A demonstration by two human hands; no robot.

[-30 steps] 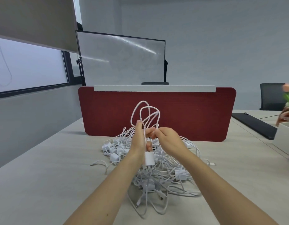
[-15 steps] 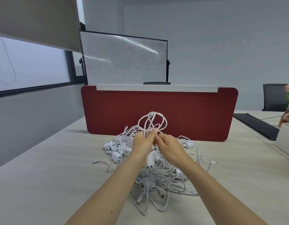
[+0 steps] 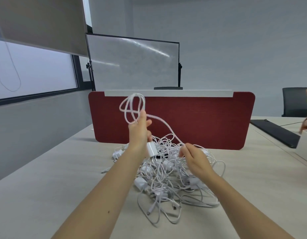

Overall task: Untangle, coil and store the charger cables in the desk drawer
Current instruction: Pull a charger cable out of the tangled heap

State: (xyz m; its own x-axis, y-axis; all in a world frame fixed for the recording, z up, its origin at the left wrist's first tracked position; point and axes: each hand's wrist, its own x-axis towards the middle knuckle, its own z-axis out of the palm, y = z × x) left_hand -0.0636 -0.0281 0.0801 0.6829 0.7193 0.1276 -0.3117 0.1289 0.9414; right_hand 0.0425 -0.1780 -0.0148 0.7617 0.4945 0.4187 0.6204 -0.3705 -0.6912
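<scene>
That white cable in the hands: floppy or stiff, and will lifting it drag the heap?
Probably floppy: the white cable curls in loose loops above the left hand and sags toward the right hand. Likely light, though the plug block hanging by the left hand may swing. It runs into the tangled heap, so lifting may drag neighbours.

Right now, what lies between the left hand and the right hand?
In the head view, one stretch of white cable runs from the left hand down to the right hand, which pinches it above the pile of cables.
</scene>
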